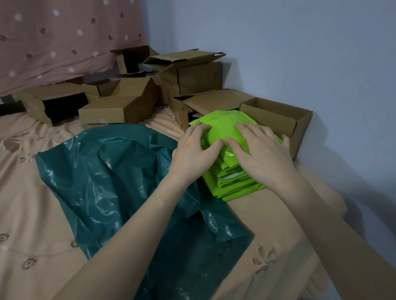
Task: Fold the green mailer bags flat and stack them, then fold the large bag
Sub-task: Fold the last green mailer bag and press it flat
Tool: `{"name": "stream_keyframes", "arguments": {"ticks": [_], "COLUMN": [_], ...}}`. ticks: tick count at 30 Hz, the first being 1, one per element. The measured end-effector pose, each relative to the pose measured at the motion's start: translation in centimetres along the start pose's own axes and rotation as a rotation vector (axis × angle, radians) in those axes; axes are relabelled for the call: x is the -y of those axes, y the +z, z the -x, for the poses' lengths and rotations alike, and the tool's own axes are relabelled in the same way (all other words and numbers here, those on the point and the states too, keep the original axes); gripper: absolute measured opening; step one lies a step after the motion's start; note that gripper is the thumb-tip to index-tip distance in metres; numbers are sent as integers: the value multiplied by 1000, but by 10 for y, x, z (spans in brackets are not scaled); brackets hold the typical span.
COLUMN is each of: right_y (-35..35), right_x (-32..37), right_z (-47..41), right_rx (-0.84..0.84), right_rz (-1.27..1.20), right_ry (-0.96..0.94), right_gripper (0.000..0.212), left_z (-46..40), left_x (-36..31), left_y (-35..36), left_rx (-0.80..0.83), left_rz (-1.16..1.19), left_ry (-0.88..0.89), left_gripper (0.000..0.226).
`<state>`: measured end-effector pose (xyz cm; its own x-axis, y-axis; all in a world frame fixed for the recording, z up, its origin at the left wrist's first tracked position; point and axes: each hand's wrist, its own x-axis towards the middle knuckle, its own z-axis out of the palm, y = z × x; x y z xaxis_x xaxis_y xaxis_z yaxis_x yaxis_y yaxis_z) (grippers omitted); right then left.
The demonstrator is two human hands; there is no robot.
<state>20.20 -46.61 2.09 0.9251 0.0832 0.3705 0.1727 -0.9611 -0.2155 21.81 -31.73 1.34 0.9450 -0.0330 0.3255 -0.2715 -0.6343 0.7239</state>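
**Both hands flat on the green stack**

The stack of green mailer bags (pixel 234 182) sat on the bed (pixel 14 191), toward the right and just near of an open cardboard box (pixel 283 117) that stood against the blue wall (pixel 302 43). The left hand (pixel 195 147) rested on the stack's left side, its fingers (pixel 196 128) spread and slightly bent over the top bag. The right hand (pixel 262 148) lay on the right side, fingers (pixel 245 128) straight and apart, pressing down. The two thumbs nearly met at the middle of the top bag. Folded edges showed in layers at the stack's near side.

The large dark teal bag (pixel 113 182) lay crumpled and unfolded on the bed, left of the stack and passing under the left forearm. More cardboard boxes (pixel 120 106) were piled at the far side, below a pink spotted curtain (pixel 48 38).
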Motion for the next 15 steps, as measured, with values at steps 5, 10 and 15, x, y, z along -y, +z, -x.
{"name": "stream_keyframes", "arguments": {"ticks": [5, 10, 15], "right_y": [-11, -21, -34], "right_x": [2, 7, 16], "right_z": [-1, 1, 5], "right_rx": [11, -9, -46], "right_rz": [-71, -81, -100], "right_ry": [3, -7, -30], "right_gripper": [57, 57, 54], "left_z": [-1, 0, 8], "left_x": [-3, -6, -11], "left_y": [-8, -15, -29], "left_rx": [-3, -16, -42], "left_rz": [11, 6, 5], "left_ry": [-5, 0, 21], "left_gripper": [66, 66, 66]}}
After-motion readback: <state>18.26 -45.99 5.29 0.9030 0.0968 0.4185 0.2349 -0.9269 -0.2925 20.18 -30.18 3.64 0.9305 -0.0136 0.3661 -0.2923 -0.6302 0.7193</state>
